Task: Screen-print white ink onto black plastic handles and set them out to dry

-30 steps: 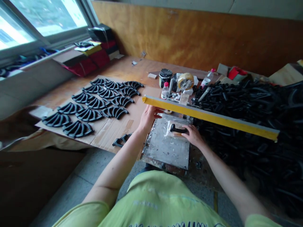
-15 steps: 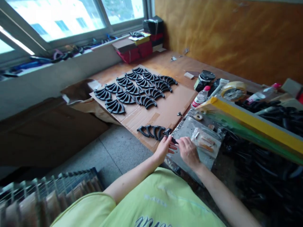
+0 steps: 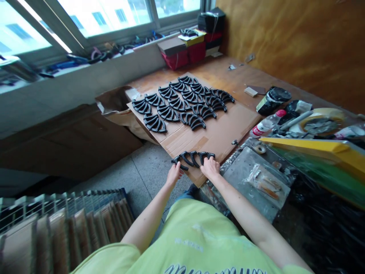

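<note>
A short row of black curved handle-like pieces (image 3: 194, 159) lies along the near edge of a cardboard sheet (image 3: 182, 142). At the row's left end, the thumb and fingers of my left hand (image 3: 173, 176) close on the outermost piece. My right hand (image 3: 210, 167) has its fingers bent down over a piece at the right end, partly covering it. Farther up the same sheet, several fan-shaped groups of similar black pieces (image 3: 178, 103) lie in rows.
Right of the sheet are a grey metal plate (image 3: 242, 179) with a plastic bag (image 3: 266, 180), a red-capped bottle (image 3: 268, 123), a black tub (image 3: 273, 99) and a yellow-edged board (image 3: 310, 146). A wire rack (image 3: 65, 205) stands low on the left. Red boxes (image 3: 182, 57) sit near the window.
Both hands were together at the row's right end, with a black piece between them. Now they are apart, the left hand at the row's left end. The camera view has turned left.
</note>
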Demonstrator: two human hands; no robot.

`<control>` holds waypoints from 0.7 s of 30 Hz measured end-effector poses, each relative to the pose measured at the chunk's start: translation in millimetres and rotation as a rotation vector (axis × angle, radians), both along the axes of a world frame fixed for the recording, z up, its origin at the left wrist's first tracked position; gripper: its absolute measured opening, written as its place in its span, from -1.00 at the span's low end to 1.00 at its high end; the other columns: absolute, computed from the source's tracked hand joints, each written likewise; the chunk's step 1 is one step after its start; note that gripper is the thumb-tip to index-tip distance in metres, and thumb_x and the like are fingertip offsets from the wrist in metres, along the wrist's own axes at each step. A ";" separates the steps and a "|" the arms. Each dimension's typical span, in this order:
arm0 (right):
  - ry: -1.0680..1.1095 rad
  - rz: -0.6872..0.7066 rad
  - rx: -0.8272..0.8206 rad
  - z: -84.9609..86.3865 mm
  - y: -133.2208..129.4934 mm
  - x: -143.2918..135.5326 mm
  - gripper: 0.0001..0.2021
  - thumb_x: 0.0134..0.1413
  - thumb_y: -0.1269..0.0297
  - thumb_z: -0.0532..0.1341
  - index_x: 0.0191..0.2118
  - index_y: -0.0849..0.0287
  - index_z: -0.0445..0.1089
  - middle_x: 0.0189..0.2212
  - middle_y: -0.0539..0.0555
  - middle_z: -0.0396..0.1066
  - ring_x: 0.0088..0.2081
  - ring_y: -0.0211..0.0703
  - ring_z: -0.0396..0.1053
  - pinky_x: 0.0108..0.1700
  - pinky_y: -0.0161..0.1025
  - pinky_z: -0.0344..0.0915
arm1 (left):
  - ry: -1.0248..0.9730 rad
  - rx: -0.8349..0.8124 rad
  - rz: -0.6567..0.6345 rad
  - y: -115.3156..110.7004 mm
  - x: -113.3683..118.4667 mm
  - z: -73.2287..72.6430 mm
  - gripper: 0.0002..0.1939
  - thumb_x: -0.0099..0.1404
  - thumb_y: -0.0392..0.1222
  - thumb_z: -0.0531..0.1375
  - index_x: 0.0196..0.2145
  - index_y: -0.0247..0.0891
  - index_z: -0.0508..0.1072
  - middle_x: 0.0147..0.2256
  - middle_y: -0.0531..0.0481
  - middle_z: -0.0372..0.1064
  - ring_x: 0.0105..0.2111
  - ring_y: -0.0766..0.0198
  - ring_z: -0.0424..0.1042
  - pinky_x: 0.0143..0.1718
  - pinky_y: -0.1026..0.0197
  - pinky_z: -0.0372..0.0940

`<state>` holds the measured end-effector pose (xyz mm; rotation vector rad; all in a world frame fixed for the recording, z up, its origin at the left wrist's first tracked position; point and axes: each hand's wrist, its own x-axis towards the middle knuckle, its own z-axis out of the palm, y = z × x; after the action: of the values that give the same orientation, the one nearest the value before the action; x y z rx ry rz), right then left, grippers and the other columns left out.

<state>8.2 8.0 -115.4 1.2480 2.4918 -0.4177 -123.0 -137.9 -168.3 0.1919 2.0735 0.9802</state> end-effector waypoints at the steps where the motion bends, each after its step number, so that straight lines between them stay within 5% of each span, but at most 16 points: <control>1: 0.015 -0.005 -0.004 -1.5 3.0 -0.5 -0.67 0.13 0.26 0.10 -0.04 0.30 0.37 -0.05 0.36 0.31 -0.09 0.09 0.41 -0.06 -0.04 0.27 | 0.009 -0.013 -0.023 1.8 -0.7 -2.3 -0.54 0.33 0.23 -0.10 -0.32 -0.24 0.26 -0.46 -0.08 0.47 -0.54 0.28 0.40 -0.54 0.28 0.24; 8: 0.038 0.025 -0.103 2.0 6.1 -10.0 -0.61 0.04 0.26 0.14 0.00 0.29 0.35 -0.01 0.35 0.23 -0.03 0.15 0.36 -0.06 -0.04 0.30 | 0.066 -0.114 -0.151 2.8 -13.1 -9.6 -0.54 0.35 0.20 -0.10 -0.35 -0.23 0.31 -0.54 -0.07 0.47 -0.55 0.21 0.43 -0.49 0.23 0.23; 14: 0.048 -0.026 -0.101 5.0 3.3 -18.3 -0.48 0.01 0.01 0.21 0.02 0.29 0.35 0.01 0.37 0.21 0.02 0.20 0.31 -0.05 0.00 0.30 | 0.109 -0.176 -0.210 4.2 -18.0 -10.7 -0.49 0.33 0.23 -0.12 -0.36 -0.24 0.37 -0.54 -0.07 0.48 -0.50 0.17 0.46 -0.43 0.20 0.23; 21: 0.057 -0.052 -0.041 5.1 24.1 -20.1 -0.56 0.03 0.10 0.21 -0.03 0.29 0.40 0.03 0.38 0.22 0.01 0.16 0.31 -0.03 -0.04 0.29 | 0.141 -0.234 -0.270 8.0 -22.7 -2.7 -0.51 0.33 0.19 -0.10 -0.40 -0.23 0.39 -0.57 -0.06 0.47 -0.45 0.13 0.48 -0.39 0.19 0.24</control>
<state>-11.9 32.1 -110.3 1.3047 2.4885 -0.5217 -145.7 -129.9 -171.0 0.4166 2.1997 0.5709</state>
